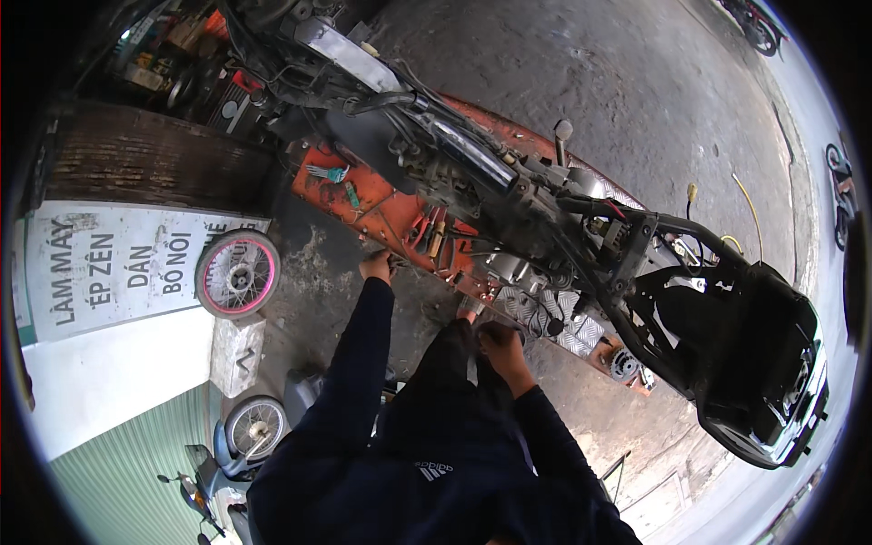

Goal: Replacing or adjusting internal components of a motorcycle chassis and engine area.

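A stripped motorcycle frame [627, 250] with its engine [509, 268] stands on an orange lift platform [331, 195] in front of me. My left hand [376, 267] reaches to the platform's near edge, its fingers curled; whatever they hold, if anything, is too small to make out. Close to that hand, pliers and other hand tools [438, 238] lie on the platform. My right hand [504, 350] is closed near my knee, just short of the platform, and its fingers hide what may be in them. A teal-and-white glove [329, 173] rests farther left on the orange surface.
The black rear fender [740, 354] juts out at the right. A sprocket-like gear [624, 364] sits on the platform's right end. At left, a pink-rimmed wheel [238, 273] leans by a signboard [118, 263]. Parked scooters [232, 454] stand at the lower left.
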Action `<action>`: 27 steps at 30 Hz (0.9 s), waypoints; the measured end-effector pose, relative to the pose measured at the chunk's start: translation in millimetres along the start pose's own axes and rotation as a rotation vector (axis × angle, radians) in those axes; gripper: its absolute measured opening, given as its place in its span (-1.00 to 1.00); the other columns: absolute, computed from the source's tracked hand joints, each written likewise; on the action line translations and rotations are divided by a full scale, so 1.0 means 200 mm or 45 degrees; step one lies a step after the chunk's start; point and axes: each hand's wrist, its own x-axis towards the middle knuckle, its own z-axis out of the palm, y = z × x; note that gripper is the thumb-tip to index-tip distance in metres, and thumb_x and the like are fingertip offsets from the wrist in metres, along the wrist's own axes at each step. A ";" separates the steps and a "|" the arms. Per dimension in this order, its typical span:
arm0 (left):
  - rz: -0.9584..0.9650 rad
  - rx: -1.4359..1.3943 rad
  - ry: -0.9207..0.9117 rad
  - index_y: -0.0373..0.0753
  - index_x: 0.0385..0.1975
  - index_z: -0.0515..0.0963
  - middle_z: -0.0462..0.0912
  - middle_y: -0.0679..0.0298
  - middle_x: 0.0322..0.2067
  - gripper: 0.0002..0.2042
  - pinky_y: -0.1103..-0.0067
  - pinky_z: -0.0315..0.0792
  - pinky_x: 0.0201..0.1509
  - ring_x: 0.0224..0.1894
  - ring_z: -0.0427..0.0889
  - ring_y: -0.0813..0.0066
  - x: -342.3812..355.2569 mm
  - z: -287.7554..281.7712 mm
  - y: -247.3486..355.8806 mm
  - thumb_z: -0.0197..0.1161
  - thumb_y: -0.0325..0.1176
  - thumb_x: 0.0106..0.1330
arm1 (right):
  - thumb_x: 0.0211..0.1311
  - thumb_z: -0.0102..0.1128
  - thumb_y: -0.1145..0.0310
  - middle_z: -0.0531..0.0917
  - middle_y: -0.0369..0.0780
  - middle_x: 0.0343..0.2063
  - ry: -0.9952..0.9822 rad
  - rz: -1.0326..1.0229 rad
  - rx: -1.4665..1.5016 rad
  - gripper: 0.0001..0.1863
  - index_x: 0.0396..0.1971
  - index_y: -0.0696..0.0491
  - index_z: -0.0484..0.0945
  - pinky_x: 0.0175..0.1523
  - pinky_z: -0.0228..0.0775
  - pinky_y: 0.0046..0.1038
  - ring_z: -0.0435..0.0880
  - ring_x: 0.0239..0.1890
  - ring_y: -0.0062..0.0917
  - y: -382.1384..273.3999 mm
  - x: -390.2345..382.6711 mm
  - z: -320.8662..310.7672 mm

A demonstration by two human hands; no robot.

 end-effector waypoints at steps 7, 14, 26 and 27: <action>0.181 0.589 0.116 -0.48 -0.50 0.59 0.59 0.07 -0.62 -0.68 0.37 0.59 -0.61 -0.64 0.63 0.26 0.29 0.12 0.09 0.33 -0.27 0.30 | 0.24 0.12 0.42 0.67 -0.24 -0.50 0.320 0.257 0.173 -0.82 -0.33 0.22 0.62 -0.39 0.48 -0.54 0.65 -0.48 -0.58 0.31 -0.30 -0.36; 0.282 1.001 0.259 -0.37 -0.18 0.63 0.67 0.00 -0.15 -0.77 0.22 0.66 -0.27 -0.30 0.71 0.14 0.62 0.17 -0.13 0.20 -0.32 0.38 | 0.20 0.24 0.42 0.67 -0.25 -0.51 0.433 0.483 0.152 -0.85 -0.38 0.21 0.62 -0.38 0.45 -0.55 0.62 -0.50 -0.62 0.47 -0.37 -0.27; 0.857 2.064 0.000 -0.39 -0.15 0.57 0.68 0.11 -0.19 -0.63 0.39 0.51 -0.36 -0.34 0.66 0.31 1.59 0.19 -0.64 0.03 -0.15 0.44 | 0.20 0.17 0.42 0.58 -0.32 -0.55 0.376 0.601 0.146 -0.86 -0.44 0.20 0.58 -0.35 0.36 -0.57 0.52 -0.47 -0.69 0.65 -0.39 -0.20; 1.158 1.985 0.103 -0.41 -0.15 0.57 0.68 0.11 -0.21 -0.65 0.40 0.48 -0.41 -0.41 0.63 0.34 1.72 -0.06 -0.23 0.10 -0.18 0.41 | 0.21 0.17 0.42 0.59 -0.31 -0.54 0.329 0.504 0.190 -0.85 -0.43 0.21 0.59 -0.35 0.37 -0.57 0.53 -0.47 -0.68 0.61 -0.33 -0.19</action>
